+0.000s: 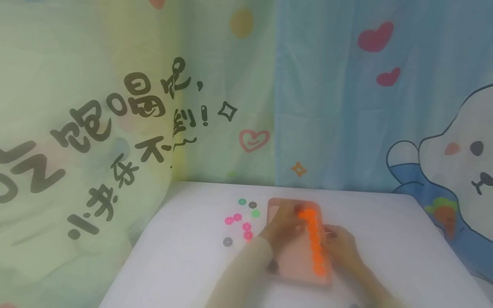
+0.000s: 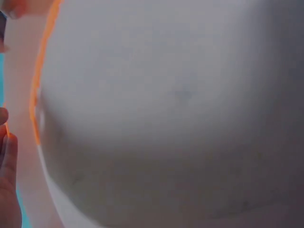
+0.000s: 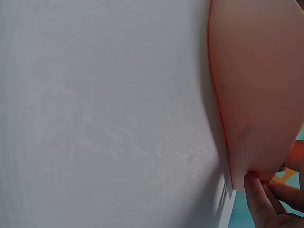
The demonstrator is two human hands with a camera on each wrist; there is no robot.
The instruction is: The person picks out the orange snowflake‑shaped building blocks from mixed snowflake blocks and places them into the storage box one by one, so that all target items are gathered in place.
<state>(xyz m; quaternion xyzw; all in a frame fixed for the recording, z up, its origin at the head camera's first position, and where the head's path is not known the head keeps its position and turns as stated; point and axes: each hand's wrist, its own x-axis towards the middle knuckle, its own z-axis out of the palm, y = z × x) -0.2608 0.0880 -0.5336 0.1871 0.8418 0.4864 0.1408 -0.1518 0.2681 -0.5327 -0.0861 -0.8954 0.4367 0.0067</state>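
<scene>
A pink shallow tray lies on the white table. Along its right side runs a row of overlapping bright orange snowflake-shaped discs. My left hand reaches over the tray to the far end of this row; in the left wrist view its fingertips pinch a thin orange edge. At the tray's right side is my right hand. The right wrist view has its fingers gripping the edge of the pink tray. A pale, blurred surface fills most of the left wrist view.
Left of the tray lie several loose discs: pink ones, a light green one, a dark green one, a brown one and a grey one. A dark piece sits by the tray's near left corner. Printed curtains hang behind.
</scene>
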